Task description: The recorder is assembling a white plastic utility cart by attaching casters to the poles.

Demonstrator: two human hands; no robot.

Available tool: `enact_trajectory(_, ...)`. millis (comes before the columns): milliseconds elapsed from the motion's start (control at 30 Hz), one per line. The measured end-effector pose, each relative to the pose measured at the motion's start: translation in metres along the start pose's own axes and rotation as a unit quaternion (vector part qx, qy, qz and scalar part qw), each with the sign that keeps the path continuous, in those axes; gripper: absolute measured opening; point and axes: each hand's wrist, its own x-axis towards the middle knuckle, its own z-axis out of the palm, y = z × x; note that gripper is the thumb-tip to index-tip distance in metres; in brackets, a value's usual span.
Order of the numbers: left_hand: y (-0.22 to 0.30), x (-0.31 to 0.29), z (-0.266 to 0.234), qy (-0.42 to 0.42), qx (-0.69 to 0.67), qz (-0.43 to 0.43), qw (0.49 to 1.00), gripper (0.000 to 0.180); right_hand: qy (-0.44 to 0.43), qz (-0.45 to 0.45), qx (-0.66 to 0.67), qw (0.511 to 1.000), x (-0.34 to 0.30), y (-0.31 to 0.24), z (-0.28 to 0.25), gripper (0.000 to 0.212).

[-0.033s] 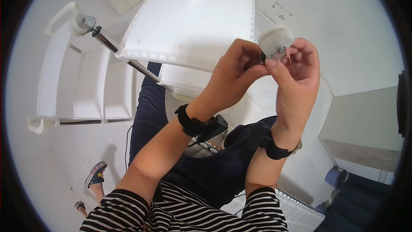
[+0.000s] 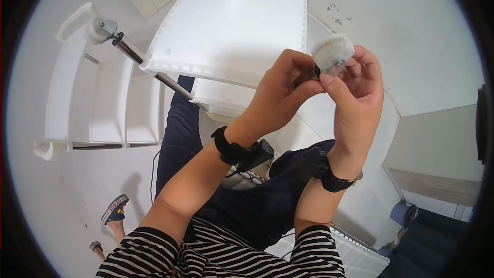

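A caster wheel (image 2: 334, 50) with a whitish translucent wheel and a metal fork is held up at the upper right of the middle. My right hand (image 2: 357, 85) pinches its fork between thumb and fingers. My left hand (image 2: 283, 92) is closed beside it, thumb and curled fingers meeting at a dark round piece (image 2: 316, 70) just under the fork. What else lies inside the left fingers is hidden. Behind the left hand stretches a white shelf panel (image 2: 231, 25) of a tipped-over rack, its near right corner covered by that hand.
Another caster (image 2: 104, 30) sits on a metal tube (image 2: 127, 49) at the panel's left. White bins (image 2: 105, 103) stand farther left. At lower left is a person's shoe (image 2: 115, 209). A white slotted panel (image 2: 360, 252) and dark cloth (image 2: 437, 242) lie at lower right.
The caster wheel has turned slightly and sits a little lower; it was blurred and now shows more sharply. Both hands keep nearly the same place.
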Motion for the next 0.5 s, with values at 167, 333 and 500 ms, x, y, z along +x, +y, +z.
enact_trajectory(167, 0.002, 0.002, 0.010, 0.009, -0.045, 0.020, 0.999, 0.027, -0.027, 0.054, 0.041, 0.997, 0.002, -0.009, -0.004, 0.050)
enact_trajectory(333, 0.001, 0.001, 0.004, 0.001, 0.001, 0.015, 1.000, 0.027, -0.020, 0.051, 0.087, 0.995, 0.003, 0.003, -0.005, 0.055)
enact_trajectory(500, 0.001, 0.002, 0.004, 0.002, -0.054, 0.014, 0.998, 0.028, 0.047, -0.024, -0.032, 0.998, 0.001, 0.014, 0.006, 0.060)
